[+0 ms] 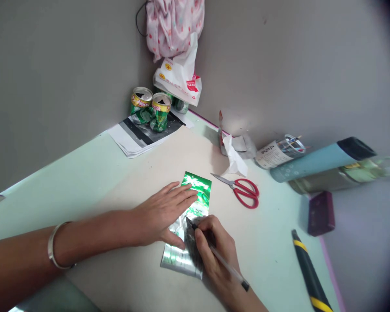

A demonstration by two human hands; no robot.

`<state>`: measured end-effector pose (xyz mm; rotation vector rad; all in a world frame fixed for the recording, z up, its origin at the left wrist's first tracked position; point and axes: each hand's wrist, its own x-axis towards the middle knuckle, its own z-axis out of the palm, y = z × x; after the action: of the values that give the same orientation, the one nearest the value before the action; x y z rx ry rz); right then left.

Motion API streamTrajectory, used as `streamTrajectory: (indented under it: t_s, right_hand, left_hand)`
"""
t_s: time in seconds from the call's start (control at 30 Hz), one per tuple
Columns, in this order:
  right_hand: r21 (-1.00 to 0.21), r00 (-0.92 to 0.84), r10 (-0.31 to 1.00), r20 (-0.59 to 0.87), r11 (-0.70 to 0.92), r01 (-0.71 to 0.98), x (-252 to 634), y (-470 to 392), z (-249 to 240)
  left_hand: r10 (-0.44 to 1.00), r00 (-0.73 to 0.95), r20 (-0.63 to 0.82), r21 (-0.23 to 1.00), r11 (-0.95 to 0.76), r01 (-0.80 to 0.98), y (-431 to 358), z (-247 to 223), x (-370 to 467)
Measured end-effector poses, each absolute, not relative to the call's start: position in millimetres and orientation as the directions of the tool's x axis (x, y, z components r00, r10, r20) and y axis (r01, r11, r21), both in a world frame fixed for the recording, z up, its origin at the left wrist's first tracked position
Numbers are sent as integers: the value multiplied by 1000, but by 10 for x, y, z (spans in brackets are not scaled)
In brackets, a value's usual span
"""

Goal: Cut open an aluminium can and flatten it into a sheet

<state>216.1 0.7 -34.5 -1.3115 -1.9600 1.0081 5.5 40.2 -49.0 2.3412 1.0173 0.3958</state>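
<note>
A flattened sheet of green and silver can metal (199, 186) lies on the beige board (123, 242) in front of me. My left hand (164, 212) rests flat across its left side, fingers spread and pointing to the right. A pen (225, 264) with a clear barrel and black tip is gripped in my right hand (217, 249). The pen's tip touches the silver part of the sheet, just right of my left hand. Part of the sheet's lower right is covered by my right hand.
Red-handled scissors (243, 190) lie right of the sheet. Two crumpled cans (160, 112) stand on papers (133, 141) at the back. Along the right are a pen cup (273, 154), a blue bottle (318, 160), a purple box (321, 213) and a black-and-yellow tool (310, 271).
</note>
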Motion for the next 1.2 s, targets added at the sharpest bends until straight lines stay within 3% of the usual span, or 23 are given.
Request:
streamTrajectory:
  t_s: [0.37, 1.2]
  right_hand:
    - [-832, -315, 947, 58, 220, 509, 2154, -2, -355]
    - [-821, -409, 908, 86, 297, 488, 2167, 9, -375]
  left_hand:
    - [736, 677, -6, 559, -559, 612, 405, -433, 57]
    - [738, 674, 2, 527, -574, 627, 398, -468, 67]
